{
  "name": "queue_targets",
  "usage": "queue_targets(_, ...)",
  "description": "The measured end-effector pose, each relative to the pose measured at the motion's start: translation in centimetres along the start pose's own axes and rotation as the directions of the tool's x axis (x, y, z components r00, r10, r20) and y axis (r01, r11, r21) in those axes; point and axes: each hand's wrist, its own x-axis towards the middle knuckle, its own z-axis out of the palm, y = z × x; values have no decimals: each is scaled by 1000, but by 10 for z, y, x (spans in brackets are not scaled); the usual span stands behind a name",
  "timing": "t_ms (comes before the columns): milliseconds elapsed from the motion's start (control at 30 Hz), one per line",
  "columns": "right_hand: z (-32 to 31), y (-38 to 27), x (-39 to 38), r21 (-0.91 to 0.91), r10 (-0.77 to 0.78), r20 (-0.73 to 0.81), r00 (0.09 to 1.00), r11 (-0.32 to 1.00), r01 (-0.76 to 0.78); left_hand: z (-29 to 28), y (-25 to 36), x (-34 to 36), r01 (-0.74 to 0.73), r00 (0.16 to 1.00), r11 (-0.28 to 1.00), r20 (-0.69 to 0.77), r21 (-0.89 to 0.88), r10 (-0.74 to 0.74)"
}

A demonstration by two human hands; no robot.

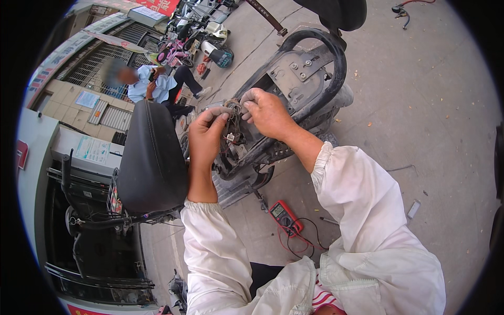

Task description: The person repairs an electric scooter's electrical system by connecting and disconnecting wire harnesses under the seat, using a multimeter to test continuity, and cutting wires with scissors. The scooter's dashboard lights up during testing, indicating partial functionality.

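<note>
A bundle of thin wires rises from the open body of an electric scooter. My left hand pinches wires at the bundle's left side, thumb against forefinger. From the right, my right hand comes in with its fingers curled and pressed together on the same wires; the exact strand is too small to make out. Below my hands, a small white connector hangs among more wires inside the frame. A black padded seat stands beside my left forearm.
A red multimeter with red and black leads lies on the pavement near me. The scooter's black grab rail curves beyond my right hand. Someone in a light blue shirt sits at the far left, before parked two-wheelers. A small light-coloured bar lies at right.
</note>
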Motion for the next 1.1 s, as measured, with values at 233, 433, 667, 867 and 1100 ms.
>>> queue_targets(233, 2, 2, -5, -99, -176, -30, 984, 980, 172, 21, 13, -4, -91, 992, 947, -54, 309, 113)
queue_targets(433, 2, 3, -2, -78, -153, -30, 988, 986, 150, 25, 20, -2, -104, 987, 876, -61, 470, 150)
queue_targets(667, 13, 8, -9, -272, -250, -89, 964, 937, 218, 12, 1, -9, -140, 983, 852, -35, 504, 182)
queue_targets(867, -75, -46, -44, 40, 116, 549, 828, 986, -165, 14, -4, 2, -168, 983, 845, 26, 507, 180)
queue_targets(1100, -137, 30, -93, -771, 816, 488, 309, 569, -285, 4, -25, 9, -210, 974, 789, 54, 578, 219)
